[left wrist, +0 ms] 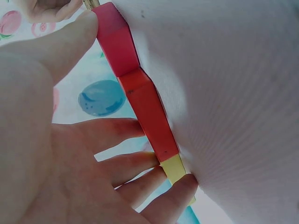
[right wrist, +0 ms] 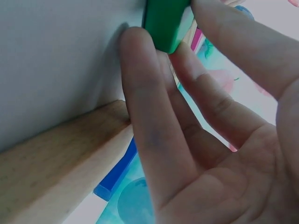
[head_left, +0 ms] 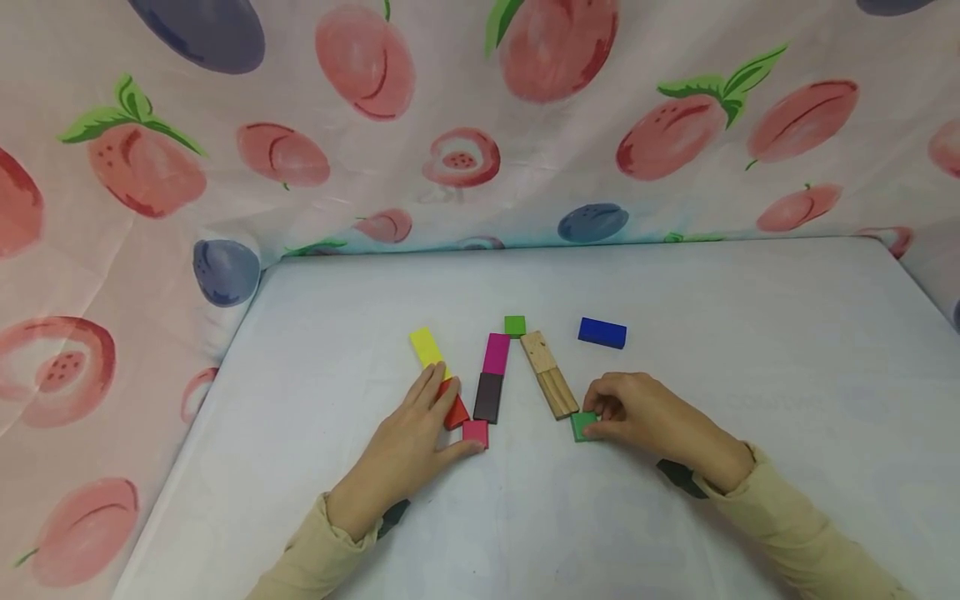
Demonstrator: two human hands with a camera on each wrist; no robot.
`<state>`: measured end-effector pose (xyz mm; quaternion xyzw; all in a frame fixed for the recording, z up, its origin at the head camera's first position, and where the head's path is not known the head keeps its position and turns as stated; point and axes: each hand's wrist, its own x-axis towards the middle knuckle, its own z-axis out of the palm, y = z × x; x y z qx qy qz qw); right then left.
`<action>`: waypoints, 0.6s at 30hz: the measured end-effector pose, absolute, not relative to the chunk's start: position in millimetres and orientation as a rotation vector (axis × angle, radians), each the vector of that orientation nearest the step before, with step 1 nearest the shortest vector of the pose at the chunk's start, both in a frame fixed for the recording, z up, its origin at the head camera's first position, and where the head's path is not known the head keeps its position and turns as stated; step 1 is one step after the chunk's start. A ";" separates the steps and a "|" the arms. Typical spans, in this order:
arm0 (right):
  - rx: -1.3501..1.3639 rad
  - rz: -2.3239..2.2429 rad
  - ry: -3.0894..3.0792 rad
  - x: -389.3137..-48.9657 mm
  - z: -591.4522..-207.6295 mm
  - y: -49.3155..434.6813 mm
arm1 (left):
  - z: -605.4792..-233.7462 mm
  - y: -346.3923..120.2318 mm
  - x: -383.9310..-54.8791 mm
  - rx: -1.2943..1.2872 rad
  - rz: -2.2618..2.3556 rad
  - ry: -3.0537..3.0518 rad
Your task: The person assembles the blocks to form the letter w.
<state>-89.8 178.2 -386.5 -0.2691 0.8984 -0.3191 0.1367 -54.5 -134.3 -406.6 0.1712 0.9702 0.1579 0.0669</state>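
My left hand [head_left: 408, 437] lies with fairly straight fingers along a yellow block [head_left: 426, 344] and a red block [head_left: 456, 412], set end to end in a slanted row. Its thumb touches a small pink block [head_left: 475, 432] at the row's near end; in the left wrist view the fingertips [left wrist: 184, 184] rest against the side of the row. My right hand [head_left: 645, 417] pinches a small green block [head_left: 582, 427] between thumb and fingers, at the near end of two plain wooden blocks [head_left: 550, 375].
A magenta block [head_left: 496, 354] and a dark block [head_left: 488, 397] form another slanted row. A light green square block [head_left: 514, 325] sits at its top, beside the wooden row. Further right lies a blue block [head_left: 602, 332]. In the right wrist view a wooden piece [right wrist: 60, 158] is close below the fingers.
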 end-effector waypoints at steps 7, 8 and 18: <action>-0.796 -0.900 2.623 -88.6 -386.2 178.7 | -406.6 -133.9 -54.3 0.512 0.482 2.918; -0.790 -0.897 2.628 -88.2 -385.8 178.7 | -406.7 -134.1 -54.3 0.516 0.483 2.921; -0.755 -0.836 2.737 -87.6 -372.6 182.8 | -408.2 -134.4 -54.4 0.530 0.478 2.936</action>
